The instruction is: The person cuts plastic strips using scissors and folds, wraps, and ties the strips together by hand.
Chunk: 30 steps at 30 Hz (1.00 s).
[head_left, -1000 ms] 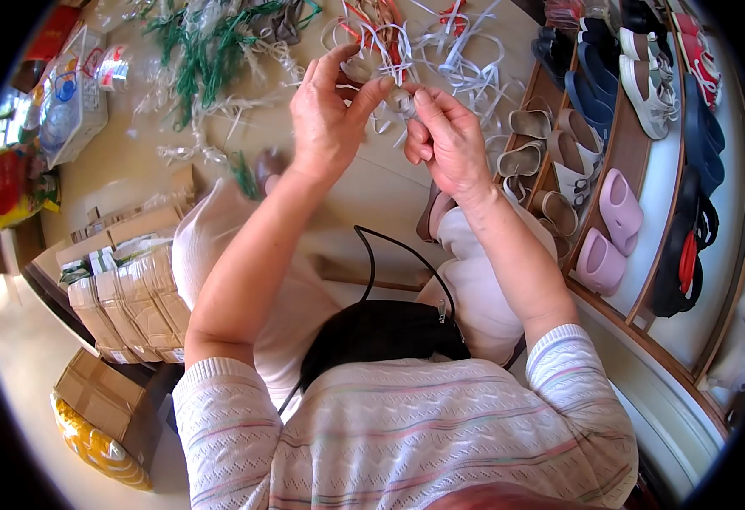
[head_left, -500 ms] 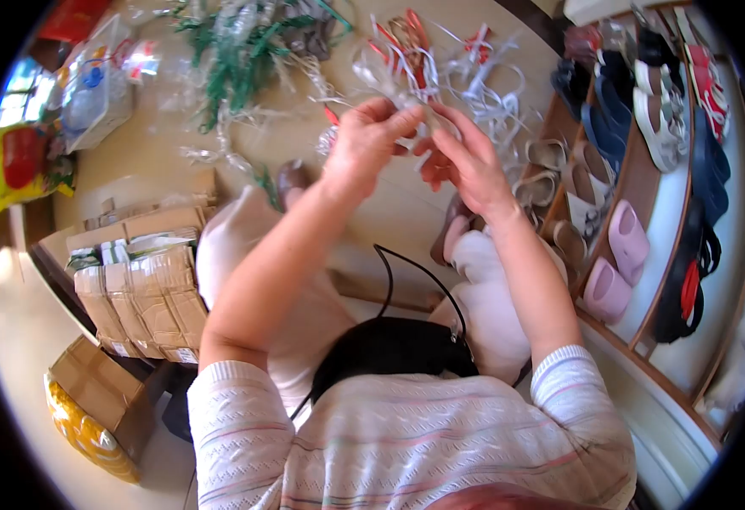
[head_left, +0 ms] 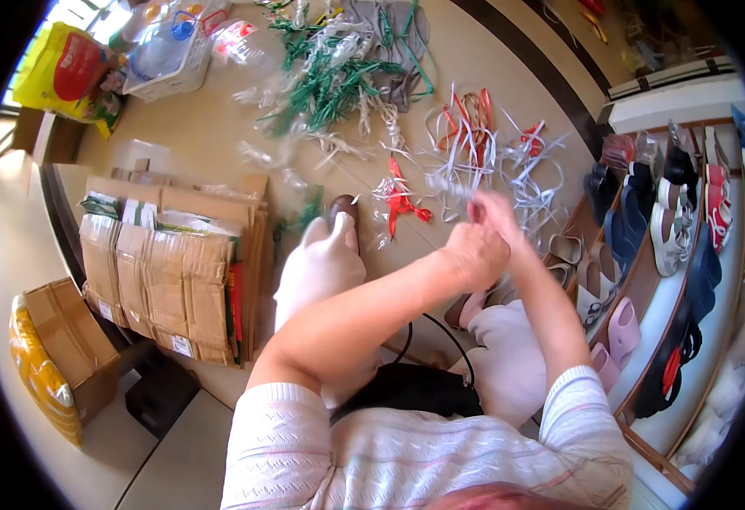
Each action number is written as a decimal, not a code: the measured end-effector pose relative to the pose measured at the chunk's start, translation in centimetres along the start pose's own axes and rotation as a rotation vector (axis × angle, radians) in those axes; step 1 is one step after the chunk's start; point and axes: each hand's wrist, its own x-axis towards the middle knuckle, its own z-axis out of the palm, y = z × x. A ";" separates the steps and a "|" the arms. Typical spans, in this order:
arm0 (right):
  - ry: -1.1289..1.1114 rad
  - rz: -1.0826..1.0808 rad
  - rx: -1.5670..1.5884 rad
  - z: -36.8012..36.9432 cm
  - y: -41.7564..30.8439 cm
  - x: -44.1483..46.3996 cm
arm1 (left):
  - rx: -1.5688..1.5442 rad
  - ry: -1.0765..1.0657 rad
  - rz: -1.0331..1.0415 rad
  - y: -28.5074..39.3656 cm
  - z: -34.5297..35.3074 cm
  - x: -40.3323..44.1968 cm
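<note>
My left hand point(head_left: 477, 255) is closed in a fist in front of my right knee; what it holds, if anything, is hidden. Touching it from above is my right hand point(head_left: 496, 214), its fingers closed and slightly blurred. A whitish plastic strip point(head_left: 447, 186), smeared by motion, sticks out from the right fingertips. Just beyond lie tangled white and red ribbons point(head_left: 472, 136) and a pile of white strips point(head_left: 538, 183). A red plastic strip point(head_left: 400, 202) lies on the floor left of my hands.
Green and white plastic string point(head_left: 338, 81) lies tangled on the floor ahead. Flattened cardboard point(head_left: 164, 285) is stacked at the left, beyond it a white basket point(head_left: 187, 78) with plastic bottles. A shoe rack point(head_left: 644, 200) stands close on the right. A black bag point(head_left: 406, 389) sits in my lap.
My hands have moved down and closer to my body, with the left now a fist against the right. The camera view has shifted, showing more floor ahead and the red strip.
</note>
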 end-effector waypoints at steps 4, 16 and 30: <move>-0.319 -0.212 0.314 11.3 -15.7 5.0 | 0.044 -0.032 0.093 0.0 0.5 -0.3; 0.353 0.221 -0.440 -8.2 5.4 4.7 | 0.069 -0.037 0.269 0.9 3.2 -2.1; 0.219 0.096 -0.589 -7.8 10.9 14.7 | 0.049 -0.087 0.188 1.3 1.8 -0.1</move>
